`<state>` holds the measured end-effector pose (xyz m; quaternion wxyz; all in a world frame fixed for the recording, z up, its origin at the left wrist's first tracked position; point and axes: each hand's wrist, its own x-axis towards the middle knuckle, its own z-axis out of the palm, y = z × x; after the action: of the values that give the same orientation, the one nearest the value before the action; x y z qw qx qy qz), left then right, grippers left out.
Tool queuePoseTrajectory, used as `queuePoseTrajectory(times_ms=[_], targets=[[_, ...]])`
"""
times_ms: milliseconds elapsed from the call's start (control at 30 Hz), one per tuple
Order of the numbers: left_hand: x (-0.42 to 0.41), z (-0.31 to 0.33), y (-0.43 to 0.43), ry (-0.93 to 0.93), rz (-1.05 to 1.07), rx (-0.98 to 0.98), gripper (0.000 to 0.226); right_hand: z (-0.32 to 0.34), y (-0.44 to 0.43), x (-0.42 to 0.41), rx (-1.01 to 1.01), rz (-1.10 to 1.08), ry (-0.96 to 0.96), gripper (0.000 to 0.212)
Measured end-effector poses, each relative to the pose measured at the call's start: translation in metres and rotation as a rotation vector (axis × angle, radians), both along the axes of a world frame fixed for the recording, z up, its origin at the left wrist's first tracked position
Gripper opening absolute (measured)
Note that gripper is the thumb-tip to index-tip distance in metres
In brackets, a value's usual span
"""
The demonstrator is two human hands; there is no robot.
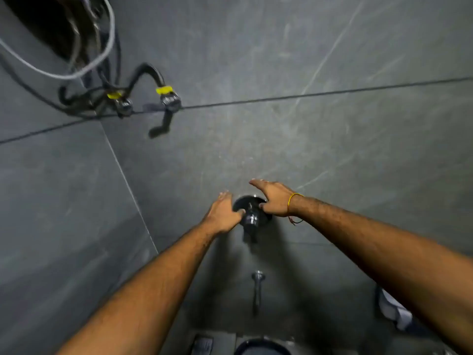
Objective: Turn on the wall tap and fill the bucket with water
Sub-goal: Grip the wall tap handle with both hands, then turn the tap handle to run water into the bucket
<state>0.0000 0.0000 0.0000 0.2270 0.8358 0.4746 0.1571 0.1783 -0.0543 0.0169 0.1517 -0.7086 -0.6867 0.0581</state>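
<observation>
I face a corner of dark grey tiled walls (307, 73) with pale veining. A thin dark grout line (332, 92) runs across them. High at my left, two angle valves (170, 101) with yellow tags feed black hoses (143, 73), and a grey cable (76, 73) loops beside them. Light is dim, brightest on the centre wall.

Dim, greyish light — motion blur softens everything, wide-angle bending at the edges.
</observation>
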Motion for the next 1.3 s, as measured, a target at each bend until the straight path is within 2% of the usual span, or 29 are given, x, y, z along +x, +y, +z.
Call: queuePoseTrajectory(times_ms=[67,133,200,267,333,400,500,633,667,700,767,800,967,1100,1300], targets=[[0.020,-0.036,0.009,0.009,0.001,-0.128,0.067,-0.031,0.013,0.014,-0.043,0.023,0.074,0.085],[0.033,-0.073,0.013,0.021,0.064,-0.330,0.069,-0.060,0.018,0.023,-0.102,0.020,0.073,0.082],[0.049,-0.104,0.021,-0.019,0.111,-0.497,0.060,-0.085,0.033,0.036,-0.099,0.037,0.085,0.081],[0.065,-0.130,0.032,-0.128,0.111,-0.593,0.047,-0.096,0.046,0.044,-0.049,0.070,0.080,0.085],[0.082,-0.168,0.050,-0.235,0.168,-0.663,0.053,-0.107,0.060,0.052,-0.021,0.118,0.045,0.090],[0.095,-0.185,0.057,-0.342,0.252,-0.699,0.042,-0.113,0.071,0.058,-0.015,0.153,0.012,0.086],[0.105,-0.193,0.062,-0.403,0.395,-0.709,0.032,-0.120,0.086,0.062,0.006,0.173,-0.026,0.082],[0.100,-0.255,0.093,-0.494,0.480,-0.625,0.060,-0.129,0.092,0.059,-0.022,0.183,-0.026,0.091],[0.102,-0.257,0.094,-0.513,0.479,-0.607,0.061,-0.131,0.093,0.059,-0.022,0.176,-0.026,0.093],[0.105,-0.246,0.088,-0.535,0.458,-0.601,0.052,-0.131,0.093,0.058,-0.016,0.169,-0.030,0.094],[0.109,-0.228,0.078,-0.475,0.426,-0.604,0.025,-0.131,0.097,0.058,-0.007,0.162,-0.046,0.089],[0.108,-0.224,0.075,-0.446,0.409,-0.601,0.023,-0.133,0.099,0.058,-0.007,0.162,-0.060,0.086],[0.096,-0.216,0.075,-0.287,0.458,-0.552,0.036,-0.133,0.102,0.059,-0.028,0.171,-0.157,0.084],[0.100,-0.202,0.071,-0.084,0.416,-0.380,0.041,-0.131,0.104,0.059,-0.036,0.175,-0.249,0.082],[0.090,-0.226,0.088,-0.071,0.307,-0.407,0.038,-0.137,0.108,0.065,-0.035,0.189,-0.302,0.079]])
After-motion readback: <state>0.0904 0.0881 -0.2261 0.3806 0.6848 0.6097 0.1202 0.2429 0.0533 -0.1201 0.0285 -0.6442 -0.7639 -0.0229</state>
